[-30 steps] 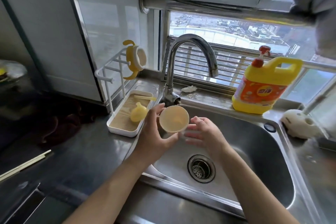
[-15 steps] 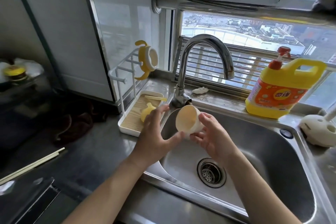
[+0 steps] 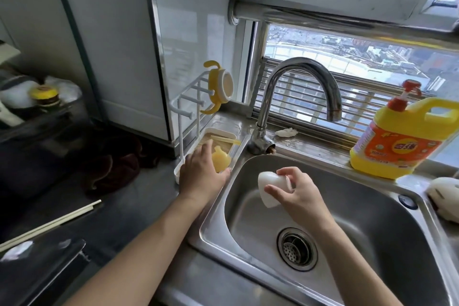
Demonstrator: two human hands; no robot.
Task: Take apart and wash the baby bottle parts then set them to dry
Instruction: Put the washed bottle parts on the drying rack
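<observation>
My right hand (image 3: pixel 298 194) grips the white baby bottle body (image 3: pixel 267 189) on its side above the steel sink (image 3: pixel 360 206). My left hand (image 3: pixel 198 176) is over the white drying tray (image 3: pixel 223 131) left of the sink, thumb and fingers curled round a yellow bottle piece (image 3: pixel 219 160) that sits in it. A yellow straw (image 3: pixel 226 139) lies at the tray's far end. The yellow handled collar (image 3: pixel 218 87) hangs on the tray's white rack.
The faucet (image 3: pixel 298 67) arches over the sink; no water is running. A yellow detergent jug (image 3: pixel 402 136) stands on the ledge at the right, a white holder (image 3: pixel 444 191) beside it. Chopsticks (image 3: pixel 49 226) and a dark cloth (image 3: pixel 111 164) lie on the left counter.
My left hand let go of the bottle body and moved left to the tray, onto the yellow piece. My right hand now holds the bottle body alone, turned on its side.
</observation>
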